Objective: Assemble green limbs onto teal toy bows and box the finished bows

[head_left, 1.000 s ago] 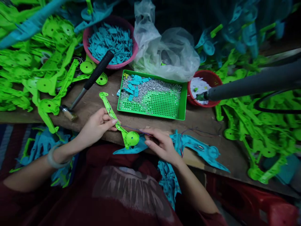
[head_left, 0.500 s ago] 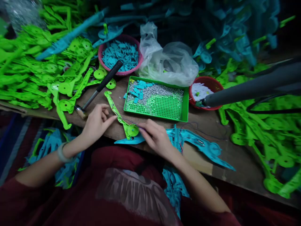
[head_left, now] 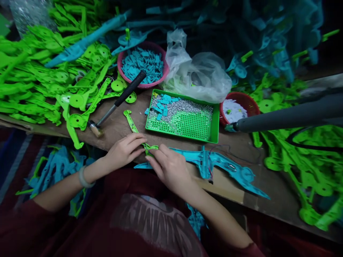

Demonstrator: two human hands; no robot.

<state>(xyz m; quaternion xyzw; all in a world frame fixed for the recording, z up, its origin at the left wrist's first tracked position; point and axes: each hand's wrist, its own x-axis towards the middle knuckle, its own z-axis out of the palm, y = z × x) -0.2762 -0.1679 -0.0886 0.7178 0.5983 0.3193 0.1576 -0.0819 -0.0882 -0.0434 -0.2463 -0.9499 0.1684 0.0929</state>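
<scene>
A slim lime-green plastic arm piece lies at the table's front edge, its lower end largely covered by fingers. My left hand is closed over the middle of this piece, thumb and fingertips pressed at it. Closed too, my right hand has thumb and fingertips on its wider end. Thin dark wire shows faintly between the hands; who grips it is hidden. Under and beside my right hand is a long blue plastic part, with thin red and dark wires at its middle.
A green perforated tray holds small metal pieces and blue tabs. Behind are a pink basket of blue pieces and a clear plastic bag. A hammer lies left; a red basket and grey pole stand right. Green parts are heaped around.
My left hand has moved right onto the green piece and closed. My right hand has moved down and left, from the wire by the round end onto the piece. The view has shifted slightly.
</scene>
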